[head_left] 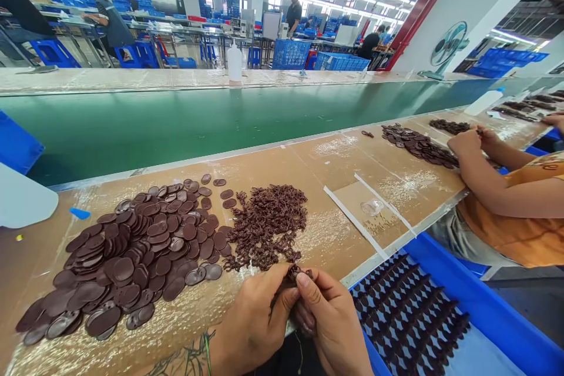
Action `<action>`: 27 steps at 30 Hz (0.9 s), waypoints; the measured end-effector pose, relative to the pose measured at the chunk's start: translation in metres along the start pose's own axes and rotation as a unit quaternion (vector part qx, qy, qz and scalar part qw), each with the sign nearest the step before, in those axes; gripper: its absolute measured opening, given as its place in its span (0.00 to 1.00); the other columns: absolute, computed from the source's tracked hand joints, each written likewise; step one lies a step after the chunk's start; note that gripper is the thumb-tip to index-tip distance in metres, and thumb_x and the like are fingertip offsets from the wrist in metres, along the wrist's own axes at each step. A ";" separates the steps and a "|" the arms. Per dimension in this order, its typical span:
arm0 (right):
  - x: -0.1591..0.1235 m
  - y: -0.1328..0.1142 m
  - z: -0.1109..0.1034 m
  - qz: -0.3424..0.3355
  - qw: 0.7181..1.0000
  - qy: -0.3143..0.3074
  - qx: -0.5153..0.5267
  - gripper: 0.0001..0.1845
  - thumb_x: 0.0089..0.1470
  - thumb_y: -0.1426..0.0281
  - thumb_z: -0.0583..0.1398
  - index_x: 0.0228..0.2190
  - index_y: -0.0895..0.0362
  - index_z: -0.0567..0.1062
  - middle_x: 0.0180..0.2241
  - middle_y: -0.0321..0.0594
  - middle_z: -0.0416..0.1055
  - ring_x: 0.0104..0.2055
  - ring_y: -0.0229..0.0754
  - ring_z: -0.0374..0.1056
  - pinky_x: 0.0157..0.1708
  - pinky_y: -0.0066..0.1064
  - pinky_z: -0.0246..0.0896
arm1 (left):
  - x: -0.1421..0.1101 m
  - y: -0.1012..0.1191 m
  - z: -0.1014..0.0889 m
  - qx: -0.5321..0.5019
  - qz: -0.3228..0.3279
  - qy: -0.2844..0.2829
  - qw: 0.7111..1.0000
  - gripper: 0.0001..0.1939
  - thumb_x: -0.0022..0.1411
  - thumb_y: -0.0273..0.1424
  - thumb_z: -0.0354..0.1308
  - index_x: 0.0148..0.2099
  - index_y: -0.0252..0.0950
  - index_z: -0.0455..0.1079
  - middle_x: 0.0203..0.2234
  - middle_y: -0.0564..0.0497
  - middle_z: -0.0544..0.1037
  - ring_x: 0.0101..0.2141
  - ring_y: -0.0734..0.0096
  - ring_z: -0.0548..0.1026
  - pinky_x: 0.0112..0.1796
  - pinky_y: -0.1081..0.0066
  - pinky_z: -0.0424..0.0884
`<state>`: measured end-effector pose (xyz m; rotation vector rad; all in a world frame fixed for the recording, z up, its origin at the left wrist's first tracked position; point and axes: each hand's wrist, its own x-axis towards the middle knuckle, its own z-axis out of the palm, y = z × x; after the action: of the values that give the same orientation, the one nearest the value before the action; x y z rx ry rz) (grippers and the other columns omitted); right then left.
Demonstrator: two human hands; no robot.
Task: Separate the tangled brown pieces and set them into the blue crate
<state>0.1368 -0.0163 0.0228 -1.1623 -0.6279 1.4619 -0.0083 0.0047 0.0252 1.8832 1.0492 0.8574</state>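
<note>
My left hand (264,308) and my right hand (328,314) meet at the table's front edge, fingers closed together on one small dark brown piece (304,316). Its top is pinched between both thumbs and forefingers, and much of it is hidden by the fingers. Just beyond my hands lies a heap of small, curly dark brown pieces (273,217). To the left spreads a large pile of flat oval brown discs (150,247), some showing small holes. A blue tray (497,311) at my right holds rows of dark brown pieces (405,311) on a pale sheet.
A green conveyor belt (198,123) runs behind the table. White tape strips (352,220) and a clear plastic bit (372,207) lie right of the heap. A co-worker's arms (493,170) work beside another disc pile (418,145). A white container (24,197) stands at left.
</note>
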 end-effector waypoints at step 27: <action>0.002 -0.009 -0.002 0.039 0.998 -0.032 0.023 0.25 0.50 0.55 0.72 0.21 0.56 0.66 0.12 0.25 0.57 0.12 0.27 0.49 0.13 0.20 0.45 | 0.001 -0.004 0.003 -0.031 0.020 0.005 0.999 0.08 0.73 0.35 0.48 0.42 0.40 0.66 0.28 0.52 0.74 0.28 0.68 0.72 0.30 0.70 0.60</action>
<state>0.1423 -0.0128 0.0291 -1.1182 -0.5943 1.5778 -0.0071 0.0056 0.0208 1.8549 0.9832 0.9130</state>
